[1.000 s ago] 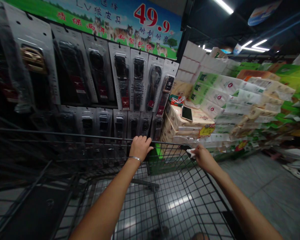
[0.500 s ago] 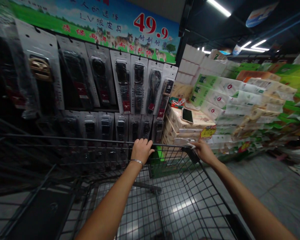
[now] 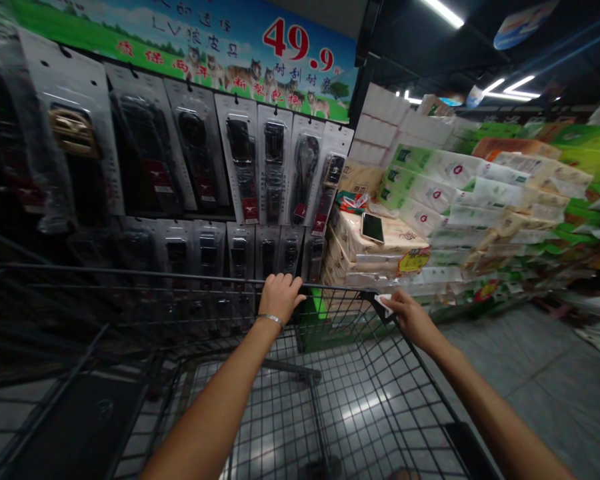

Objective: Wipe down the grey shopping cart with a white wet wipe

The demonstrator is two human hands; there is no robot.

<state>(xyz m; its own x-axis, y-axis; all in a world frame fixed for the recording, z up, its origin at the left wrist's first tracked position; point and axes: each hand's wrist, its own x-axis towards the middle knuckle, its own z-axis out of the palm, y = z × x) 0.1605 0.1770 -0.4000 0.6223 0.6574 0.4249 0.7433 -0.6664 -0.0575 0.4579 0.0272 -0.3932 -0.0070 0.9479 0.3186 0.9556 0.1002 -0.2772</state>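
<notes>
A black wire shopping cart [image 3: 330, 383] spans the lower part of the view. My left hand [image 3: 279, 297], with a silver bracelet [image 3: 271, 319] at its wrist, is closed over the cart's far top rail. At the far right corner my right hand [image 3: 411, 321] pinches a small white wipe or tissue [image 3: 386, 303] against the black corner piece [image 3: 377, 300]. Most of the wipe is hidden under the fingers.
Packaged belts [image 3: 241, 167] hang in rows beyond the cart, under a price banner [image 3: 300, 50]. A phone [image 3: 373, 228] and an orange-green packet [image 3: 351, 201] lie on stacked tissue packs [image 3: 347, 237]. Further tissue packs [image 3: 445, 173] line the right side. Someone's shoe [image 3: 597, 341] shows at far right.
My right hand has slid a little back and down along the corner with the wipe, which shows more now. My left hand stays on the rail. The view has shifted slightly.
</notes>
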